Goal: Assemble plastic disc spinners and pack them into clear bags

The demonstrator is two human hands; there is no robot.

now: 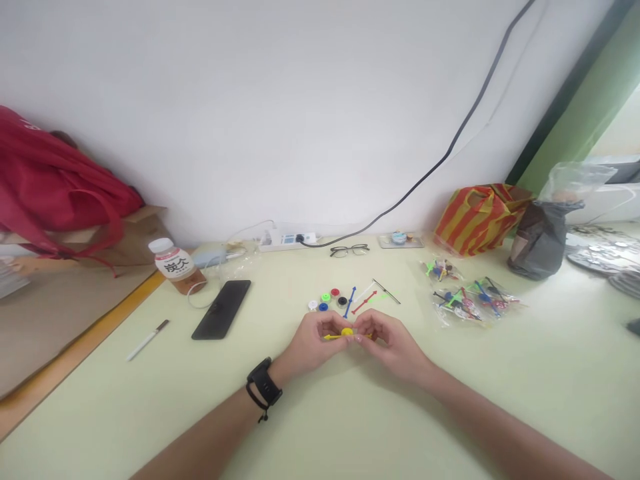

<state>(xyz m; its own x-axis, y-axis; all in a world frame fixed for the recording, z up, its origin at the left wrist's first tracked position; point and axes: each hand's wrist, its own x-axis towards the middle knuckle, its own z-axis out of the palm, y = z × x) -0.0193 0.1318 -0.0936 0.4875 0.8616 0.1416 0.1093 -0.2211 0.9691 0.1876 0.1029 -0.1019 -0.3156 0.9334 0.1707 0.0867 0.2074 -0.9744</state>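
Note:
Near the middle of the table, my left hand (pixel 311 341) and my right hand (pixel 397 343) meet, fingertips pinched together. Between them is a yellow round plastic piece (pixel 347 331) with a yellow arrow pointer (pixel 330 337) across it; whether the two are joined I cannot tell. Fingers hide part of both. Just beyond lie loose round pieces: white (pixel 313 305), green (pixel 326 297), red (pixel 335 293), blue (pixel 323 307) and black (pixel 342 301). Beside them rest a blue arrow (pixel 351 301), a red arrow (pixel 365 302) and a black arrow (pixel 387 291), with paler arrows partly covered.
Bagged arrows and round pieces (pixel 470 301) lie at right, before a striped bag (pixel 480 217) and a dark bag (pixel 539 240). A phone (pixel 221 310), pen (pixel 148 341) and bottle (pixel 176 265) are at left. Glasses (pixel 349 251) and a power strip (pixel 285 241) sit by the wall.

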